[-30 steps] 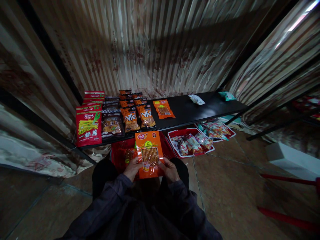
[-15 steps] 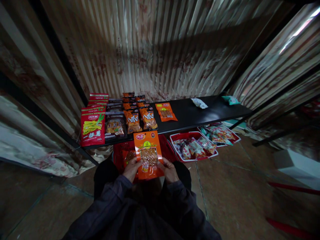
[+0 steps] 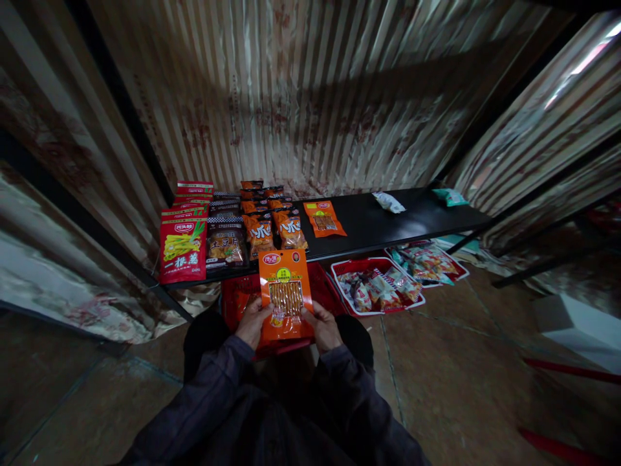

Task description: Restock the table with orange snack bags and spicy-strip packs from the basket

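Note:
Between my two hands is an orange snack packet [image 3: 285, 294] with a see-through window showing brown strips, its printed front facing me. My left hand [image 3: 253, 323] grips its left edge, the thumb lying on the front. On the opposite edge, my right hand [image 3: 323, 327] pinches it the same way. Below and behind the packet is a red basket [image 3: 323, 291], largely covered by it. A similar orange packet [image 3: 324, 219] lies flat on the black shelf [image 3: 356, 243], just beyond my hands.
Red packets [image 3: 183, 249], dark brown packets [image 3: 226, 244] and orange-black packets [image 3: 290, 228] stand in rows at the shelf's left. A white packet [image 3: 389, 202] and a teal packet [image 3: 450, 197] lie farther right. Baskets of packets [image 3: 378, 288] sit on the floor under the shelf edge.
Both hands have lifted the held packet slightly and shifted it a little left. The view has turned slightly. Packets on the shelf stay in place.

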`<state>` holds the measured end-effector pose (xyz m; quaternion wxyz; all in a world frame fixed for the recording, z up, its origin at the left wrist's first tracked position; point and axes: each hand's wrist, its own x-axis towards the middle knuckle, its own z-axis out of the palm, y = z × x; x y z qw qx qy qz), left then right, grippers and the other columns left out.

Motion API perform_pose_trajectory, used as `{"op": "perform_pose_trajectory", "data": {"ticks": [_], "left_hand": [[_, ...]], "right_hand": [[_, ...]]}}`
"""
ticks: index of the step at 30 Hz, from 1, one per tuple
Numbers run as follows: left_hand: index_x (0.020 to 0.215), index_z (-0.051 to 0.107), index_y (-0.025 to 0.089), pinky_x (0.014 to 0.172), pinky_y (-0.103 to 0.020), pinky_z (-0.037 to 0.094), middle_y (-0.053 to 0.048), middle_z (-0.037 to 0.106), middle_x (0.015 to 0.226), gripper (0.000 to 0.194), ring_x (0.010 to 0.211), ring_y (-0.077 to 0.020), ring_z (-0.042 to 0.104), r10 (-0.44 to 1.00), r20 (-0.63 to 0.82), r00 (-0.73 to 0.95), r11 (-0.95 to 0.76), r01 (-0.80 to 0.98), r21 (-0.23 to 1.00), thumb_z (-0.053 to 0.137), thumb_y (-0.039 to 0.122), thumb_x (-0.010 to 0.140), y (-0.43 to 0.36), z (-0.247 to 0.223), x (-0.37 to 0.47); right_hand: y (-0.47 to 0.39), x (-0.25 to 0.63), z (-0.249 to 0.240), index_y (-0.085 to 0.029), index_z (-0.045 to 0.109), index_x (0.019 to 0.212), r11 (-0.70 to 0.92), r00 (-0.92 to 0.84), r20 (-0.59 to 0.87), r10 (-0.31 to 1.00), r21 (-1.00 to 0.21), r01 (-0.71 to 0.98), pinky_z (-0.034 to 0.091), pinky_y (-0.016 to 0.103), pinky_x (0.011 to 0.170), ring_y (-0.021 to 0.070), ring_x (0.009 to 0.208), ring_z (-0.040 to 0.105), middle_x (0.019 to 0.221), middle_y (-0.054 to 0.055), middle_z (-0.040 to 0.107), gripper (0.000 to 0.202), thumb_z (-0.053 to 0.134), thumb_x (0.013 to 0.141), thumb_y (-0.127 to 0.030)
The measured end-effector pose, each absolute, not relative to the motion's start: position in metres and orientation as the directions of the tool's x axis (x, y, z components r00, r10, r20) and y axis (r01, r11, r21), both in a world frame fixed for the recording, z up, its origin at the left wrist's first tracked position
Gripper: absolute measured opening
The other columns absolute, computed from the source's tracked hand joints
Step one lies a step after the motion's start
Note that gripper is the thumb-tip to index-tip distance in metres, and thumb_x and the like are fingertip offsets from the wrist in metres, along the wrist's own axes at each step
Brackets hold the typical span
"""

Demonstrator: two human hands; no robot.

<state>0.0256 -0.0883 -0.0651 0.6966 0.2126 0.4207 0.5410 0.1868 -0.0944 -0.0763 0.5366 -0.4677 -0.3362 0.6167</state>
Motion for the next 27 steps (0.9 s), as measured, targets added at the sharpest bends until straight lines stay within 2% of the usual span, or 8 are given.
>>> {"op": "perform_pose_trajectory", "data": {"ticks": [9,15,21,27], "left_hand": [[0.086,0.066,0.013,0.083,-0.035,0.049,-0.008,0.072,0.084,0.040,0.082,-0.0220,0.067,0.936,-0.310,0.164,0.346,-0.574,0.742,0.080,0.024,0.050,-0.099,-0.071,0.020],[0.084,0.067,0.012,0.078,-0.033,0.049,-0.007,0.071,0.081,0.041,0.076,-0.0205,0.066,0.939,-0.315,0.137,0.334,-0.583,0.741,0.080,0.023,0.047,-0.108,-0.079,0.016],[0.082,0.068,0.012,0.075,-0.031,0.049,-0.007,0.072,0.080,0.037,0.072,-0.0187,0.066,0.940,-0.321,0.118,0.326,-0.591,0.738,0.079,0.019,0.047,-0.113,-0.080,0.009],[0.086,0.068,0.012,0.078,-0.034,0.048,-0.008,0.072,0.082,0.040,0.078,-0.0220,0.066,0.949,-0.300,0.100,0.300,-0.584,0.754,0.078,0.021,0.049,-0.114,-0.079,0.002]], "right_hand": [[-0.100,0.184,-0.071,-0.020,0.068,0.080,-0.178,0.078,-0.219,0.973,-0.917,-0.357,0.052,0.034,0.064,0.0208,0.064,0.064,0.070,0.001,0.070,0.043,0.081,0.050,-0.048],[-0.106,0.180,-0.073,-0.019,0.068,0.077,-0.180,0.088,-0.219,0.972,-0.929,-0.324,0.052,0.033,0.063,0.0188,0.062,0.063,0.069,0.001,0.069,0.038,0.081,0.052,-0.044],[-0.113,0.172,-0.072,-0.021,0.069,0.079,-0.209,0.051,-0.244,0.968,-0.905,-0.371,0.053,0.035,0.063,0.0199,0.062,0.063,0.069,0.000,0.069,0.038,0.083,0.050,-0.041],[-0.111,0.164,-0.075,-0.021,0.070,0.082,-0.215,0.031,-0.246,0.969,-0.895,-0.391,0.052,0.033,0.064,0.0185,0.061,0.062,0.068,0.000,0.069,0.041,0.084,0.049,-0.041]]}}
